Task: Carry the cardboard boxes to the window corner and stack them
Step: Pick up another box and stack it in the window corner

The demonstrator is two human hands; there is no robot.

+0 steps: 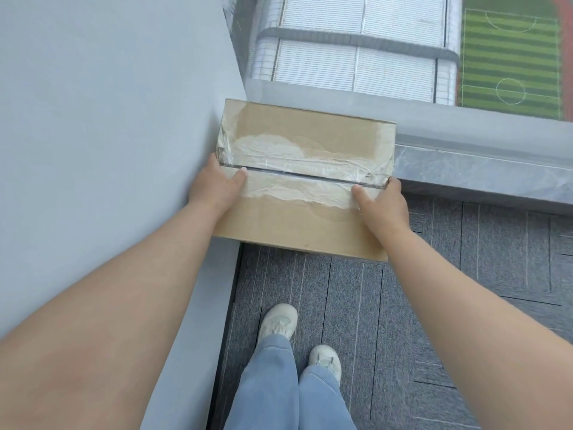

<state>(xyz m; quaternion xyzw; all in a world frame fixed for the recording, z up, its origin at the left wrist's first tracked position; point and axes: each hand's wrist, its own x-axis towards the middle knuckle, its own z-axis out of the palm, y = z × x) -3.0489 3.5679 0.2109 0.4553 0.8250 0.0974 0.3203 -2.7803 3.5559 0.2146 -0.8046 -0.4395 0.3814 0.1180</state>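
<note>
A brown cardboard box (pixel 297 125) with crumpled clear tape along its top seam fills the middle of the head view, in the corner where the grey wall meets the window. My left hand (pixel 214 184) grips its left side, thumb lying on the top by the seam. My right hand (pixel 384 203) grips the right side the same way, thumb on the tape. Whatever lies under the box is hidden by it, so I cannot tell if it rests on something or hangs in my hands.
The grey wall (pixel 108 135) runs along the left, close to my left arm. A grey window sill (pixel 483 169) and the window (pixel 372 41) lie behind the box. Grey carpet (pixel 465 259) covers the floor; my feet (pixel 279 324) stand just behind the box.
</note>
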